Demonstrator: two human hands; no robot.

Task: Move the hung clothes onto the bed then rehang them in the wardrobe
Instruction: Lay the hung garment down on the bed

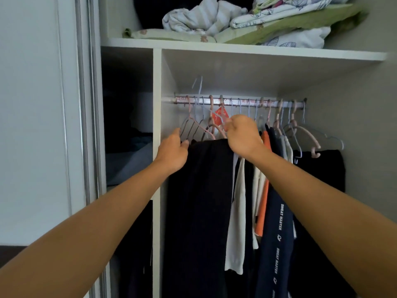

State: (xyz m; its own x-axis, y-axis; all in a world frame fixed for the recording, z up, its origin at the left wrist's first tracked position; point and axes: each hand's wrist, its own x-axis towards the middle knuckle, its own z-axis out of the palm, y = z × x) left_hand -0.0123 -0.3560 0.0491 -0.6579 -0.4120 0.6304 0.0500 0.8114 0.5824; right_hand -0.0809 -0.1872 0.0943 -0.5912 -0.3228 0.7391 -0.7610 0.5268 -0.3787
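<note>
Several garments hang from a metal rail [240, 102] in the wardrobe. A long black garment [199, 201] hangs at the left on a pink hanger [211, 127]. My left hand [173, 150] holds the left end of that garment near the hanger's arm. My right hand [242, 134] has its fingers curled round a thin hanger beside a red tag [221, 115]. To the right hang a white garment [237, 211], an orange one [263, 190], navy trousers [277, 233] with white lettering and black cloth [322, 166].
Folded bedding [247, 20] is piled on the shelf [236, 49] above the rail. A white divider panel [158, 125] stands left of the hanging bay, with a dark compartment [126, 125] beyond it. The sliding door frame [86, 125] is at the far left.
</note>
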